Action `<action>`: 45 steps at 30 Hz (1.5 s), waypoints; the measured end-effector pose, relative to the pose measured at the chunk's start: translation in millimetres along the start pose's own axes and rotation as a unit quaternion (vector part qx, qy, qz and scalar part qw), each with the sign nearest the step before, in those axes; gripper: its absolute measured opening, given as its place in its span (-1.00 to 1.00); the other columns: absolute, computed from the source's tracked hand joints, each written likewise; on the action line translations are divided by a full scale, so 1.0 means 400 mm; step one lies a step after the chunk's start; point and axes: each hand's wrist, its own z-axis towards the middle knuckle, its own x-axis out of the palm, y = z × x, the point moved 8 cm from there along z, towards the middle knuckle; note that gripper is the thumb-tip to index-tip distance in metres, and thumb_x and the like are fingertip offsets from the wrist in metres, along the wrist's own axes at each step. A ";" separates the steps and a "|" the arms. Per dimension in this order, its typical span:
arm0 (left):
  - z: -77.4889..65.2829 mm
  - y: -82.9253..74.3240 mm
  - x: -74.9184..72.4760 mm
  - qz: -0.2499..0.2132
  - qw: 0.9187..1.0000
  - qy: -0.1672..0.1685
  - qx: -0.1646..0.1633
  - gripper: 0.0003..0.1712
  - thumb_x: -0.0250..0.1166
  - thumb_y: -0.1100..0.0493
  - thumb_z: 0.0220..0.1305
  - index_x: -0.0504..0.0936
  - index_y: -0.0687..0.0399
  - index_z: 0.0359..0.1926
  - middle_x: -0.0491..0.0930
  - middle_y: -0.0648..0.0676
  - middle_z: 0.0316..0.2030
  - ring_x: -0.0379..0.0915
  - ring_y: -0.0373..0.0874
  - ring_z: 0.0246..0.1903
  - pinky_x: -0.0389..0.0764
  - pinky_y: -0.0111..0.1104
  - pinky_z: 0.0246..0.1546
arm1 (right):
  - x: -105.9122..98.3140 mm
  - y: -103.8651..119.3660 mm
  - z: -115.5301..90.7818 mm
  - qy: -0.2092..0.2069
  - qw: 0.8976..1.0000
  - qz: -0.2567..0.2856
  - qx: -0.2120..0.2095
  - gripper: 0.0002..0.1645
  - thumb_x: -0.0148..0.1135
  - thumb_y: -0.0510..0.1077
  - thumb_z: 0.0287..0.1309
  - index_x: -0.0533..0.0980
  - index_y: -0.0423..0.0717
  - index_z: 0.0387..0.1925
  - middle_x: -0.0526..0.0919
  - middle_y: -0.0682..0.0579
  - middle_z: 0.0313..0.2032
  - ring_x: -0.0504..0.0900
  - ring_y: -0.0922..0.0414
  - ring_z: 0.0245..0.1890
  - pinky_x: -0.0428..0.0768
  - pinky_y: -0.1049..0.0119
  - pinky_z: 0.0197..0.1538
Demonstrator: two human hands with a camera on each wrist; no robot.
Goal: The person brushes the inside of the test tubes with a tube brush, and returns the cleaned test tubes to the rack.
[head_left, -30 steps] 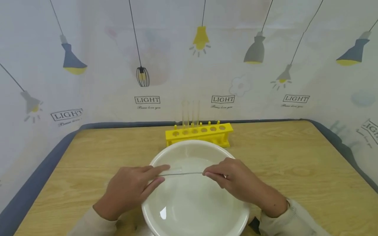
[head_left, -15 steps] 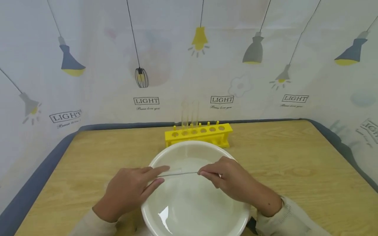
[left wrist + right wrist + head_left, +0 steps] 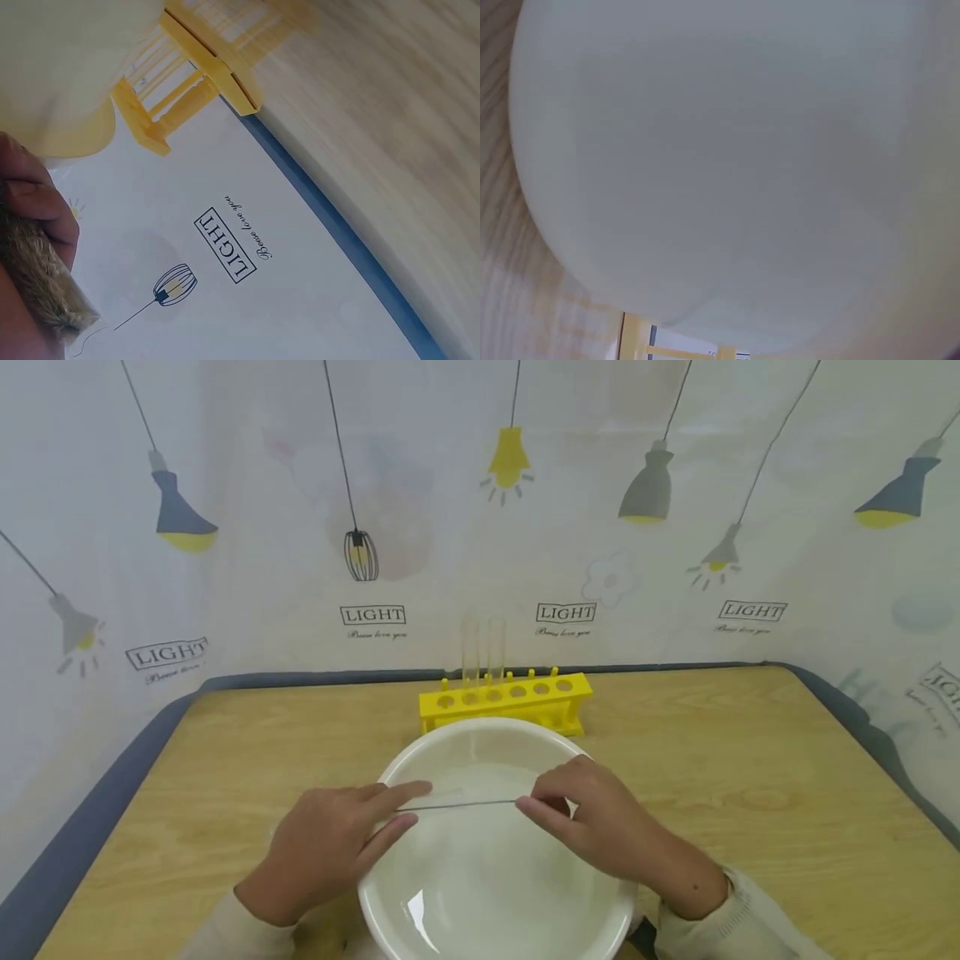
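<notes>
Over a white basin (image 3: 495,881), my left hand (image 3: 322,835) grips a clear test tube (image 3: 450,797) lying nearly level, its mouth toward the right. Bristles of a test tube brush (image 3: 41,274) fill the tube in the left wrist view, where curled fingers (image 3: 37,202) wrap around it. The brush's thin wire handle (image 3: 483,802) runs out of the tube's mouth to my right hand (image 3: 600,818), which pinches it between thumb and fingertips. Most of the tube is hidden by the left hand in the head view. The right wrist view shows mainly the basin (image 3: 705,165).
Just behind the basin stands a yellow test tube rack (image 3: 517,692) with two clear test tubes (image 3: 471,652) upright in it. A dark object (image 3: 643,935) lies by the right sleeve. The wooden table (image 3: 712,735) ends at a printed curtain (image 3: 450,527).
My right hand moves slightly left with the wire, then back right, so the exposed wire shortens and lengthens again. The left hand and the tube stay in place.
</notes>
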 end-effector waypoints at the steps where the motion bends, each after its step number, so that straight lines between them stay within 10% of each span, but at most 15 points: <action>1: 0.001 0.001 0.000 -0.001 1.000 -0.001 0.001 -0.62 0.15 -0.10 0.23 0.49 -0.39 0.09 0.66 -0.23 -0.36 0.43 -0.38 -0.63 0.38 -0.50 -0.64 | -0.006 0.002 -0.003 -0.015 1.000 -0.007 -0.007 -0.62 0.09 0.12 0.21 0.38 0.25 -0.72 0.28 0.40 -0.74 0.30 0.36 -0.58 0.34 0.44 -0.34; 16: 0.003 -0.004 -0.008 -0.021 0.999 -0.036 0.032 -0.59 0.19 -0.09 0.19 0.51 -0.38 0.09 0.65 -0.26 -0.36 0.39 -0.47 -0.61 0.38 -0.54 -0.62 | -0.037 0.027 -0.040 -0.110 0.983 0.021 -0.145 -0.65 0.28 -0.23 0.05 0.40 0.14 -0.72 0.25 0.29 -0.75 0.27 0.41 -0.54 0.21 0.42 -0.17; 45: 0.007 -0.005 -0.016 -0.025 0.998 -0.044 0.038 -0.57 0.21 -0.04 0.19 0.50 -0.35 0.11 0.66 -0.27 -0.28 0.44 -0.51 -0.56 0.45 -0.54 -0.55 | -0.069 0.020 -0.044 -0.163 0.962 0.159 -0.150 -0.59 0.15 -0.55 -0.04 0.35 -0.04 -0.71 0.29 0.18 -0.68 0.28 0.28 -0.49 0.23 0.37 -0.28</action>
